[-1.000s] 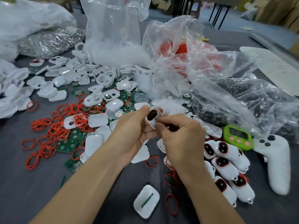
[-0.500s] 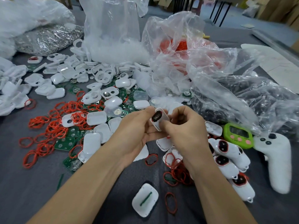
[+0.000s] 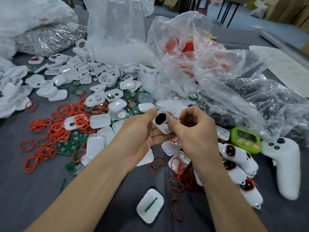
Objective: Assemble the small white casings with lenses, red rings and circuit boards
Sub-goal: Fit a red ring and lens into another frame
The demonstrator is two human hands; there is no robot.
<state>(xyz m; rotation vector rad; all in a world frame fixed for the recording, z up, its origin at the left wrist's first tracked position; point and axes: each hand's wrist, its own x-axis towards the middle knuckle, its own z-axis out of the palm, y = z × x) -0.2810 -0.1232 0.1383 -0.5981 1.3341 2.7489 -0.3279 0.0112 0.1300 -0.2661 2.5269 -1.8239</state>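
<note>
The left hand (image 3: 142, 136) grips a white casing (image 3: 163, 129) between thumb and curled fingers, just above its palm. A dark lens (image 3: 160, 118) with a red edge sits in the casing's upper opening. The right hand (image 3: 197, 131) pinches the casing's right edge, thumb against it. Loose red rings (image 3: 56, 131) and circuit boards (image 3: 68, 146) lie left of the left hand. Assembled casings (image 3: 234, 156) lie right of the right wrist.
</note>
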